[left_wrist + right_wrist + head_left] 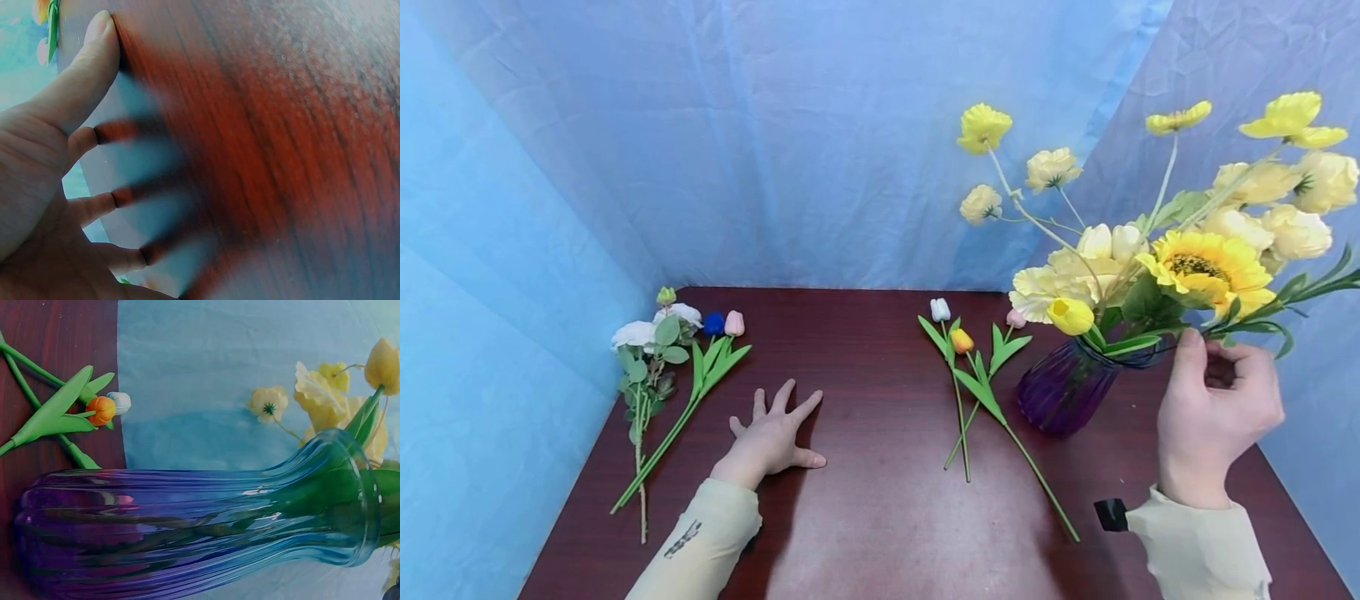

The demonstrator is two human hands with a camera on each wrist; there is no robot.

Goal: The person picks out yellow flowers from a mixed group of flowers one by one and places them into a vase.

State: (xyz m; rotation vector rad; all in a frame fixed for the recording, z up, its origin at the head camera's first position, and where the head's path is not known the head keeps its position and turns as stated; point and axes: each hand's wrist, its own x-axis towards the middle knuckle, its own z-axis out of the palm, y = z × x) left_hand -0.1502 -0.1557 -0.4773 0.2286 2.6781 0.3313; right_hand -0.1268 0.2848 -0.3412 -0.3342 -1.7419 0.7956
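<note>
My left hand (pixel 769 442) lies on the dark red table with its fingers spread, holding nothing. In the left wrist view its thumb and fingertips meet the tabletop. At the right, a ribbed glass vase (pixel 1063 392), purple below and clear bluish at the rim, holds a yellow bouquet. A large sunflower (pixel 1210 268), a yellow tulip (pixel 1070 317) and several pale roses rise from it. Beside the rim my right hand (pixel 1217 408) has its fingers curled, thumb and forefinger pinching the thin stem of a green leafy sprig (pixel 1292 296). The right wrist view shows stems inside the glass.
Left of the vase lie loose tulips: a white one (pixel 940 310), an orange one (pixel 961 340) and a pink one (pixel 1016 318), their stems crossing. Far left are white flowers (pixel 636 335), a blue tulip (pixel 713 324) and another pink tulip (pixel 734 323). Blue curtains (pixel 850 167) surround the table.
</note>
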